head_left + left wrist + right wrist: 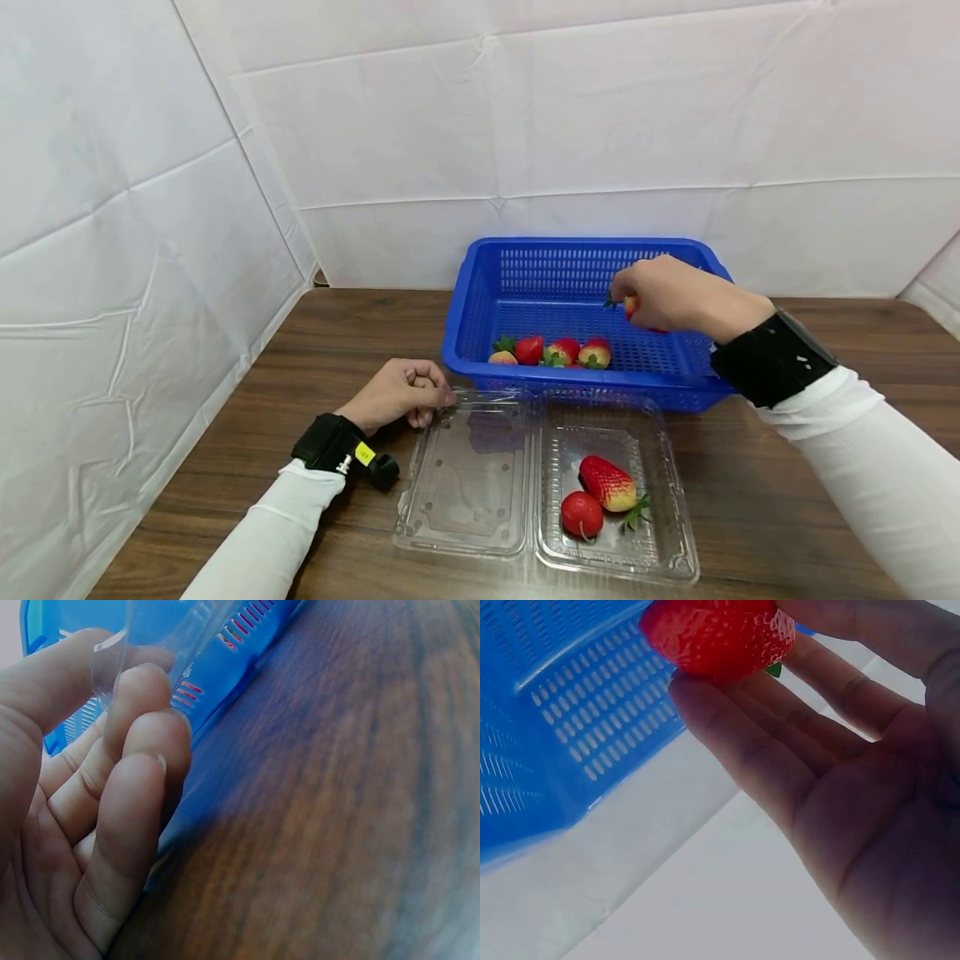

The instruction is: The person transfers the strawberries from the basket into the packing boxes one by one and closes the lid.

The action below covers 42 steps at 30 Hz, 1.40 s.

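Over the right side of the blue basket point(480, 283), my right hand point(671, 293) holds a strawberry point(720, 637) between thumb and fingers; its red side shows in the right wrist view. My left hand point(405, 392) pinches the far left corner of the clear plastic clamshell's lid point(468, 492), which lies flat and unfolded on the table. In the left wrist view the clear edge point(109, 664) sits between thumb and forefinger. Two strawberries, one long point(606, 482) and one rounder point(581, 514), lie in the clamshell's right half point(558, 550).
Several strawberries point(529, 350) lie along the near wall inside the basket. The basket stands behind the clamshell on a dark wooden table point(360, 325). White cloth point(390, 133) hangs behind and to the left of the table.
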Motion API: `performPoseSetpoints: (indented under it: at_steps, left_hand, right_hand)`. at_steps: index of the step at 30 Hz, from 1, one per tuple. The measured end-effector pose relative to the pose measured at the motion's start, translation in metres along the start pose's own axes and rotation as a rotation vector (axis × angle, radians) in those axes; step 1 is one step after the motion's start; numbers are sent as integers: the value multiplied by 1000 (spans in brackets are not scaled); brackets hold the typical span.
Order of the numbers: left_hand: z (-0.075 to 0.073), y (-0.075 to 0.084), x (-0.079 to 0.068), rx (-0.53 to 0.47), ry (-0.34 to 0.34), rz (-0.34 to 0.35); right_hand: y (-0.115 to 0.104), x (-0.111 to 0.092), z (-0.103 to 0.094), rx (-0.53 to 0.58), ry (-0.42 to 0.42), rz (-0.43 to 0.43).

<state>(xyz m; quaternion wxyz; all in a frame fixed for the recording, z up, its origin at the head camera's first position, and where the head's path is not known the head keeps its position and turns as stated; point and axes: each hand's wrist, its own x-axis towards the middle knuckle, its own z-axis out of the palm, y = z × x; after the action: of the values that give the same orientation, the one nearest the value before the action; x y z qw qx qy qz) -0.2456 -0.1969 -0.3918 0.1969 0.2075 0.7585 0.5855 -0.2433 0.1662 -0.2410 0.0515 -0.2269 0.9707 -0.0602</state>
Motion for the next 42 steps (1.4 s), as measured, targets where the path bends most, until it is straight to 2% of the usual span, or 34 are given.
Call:
performPoseSetpoints:
  at_steps: [10, 21, 30, 42]
  left_hand:
    - [0, -1, 0, -4, -11, 7]
    - [-2, -2, -3, 10, -5, -5]
    - [-4, 1, -6, 8, 15, -10]
    - [-5, 0, -4, 20, 3, -10]
  right_hand:
    - [1, -22, -5, 48, 131, -19]
    - [5, -50, -8, 197, 174, 82]
    - [3, -62, -10, 158, 224, 95]
    - [0, -66, -9, 103, 233, 74]
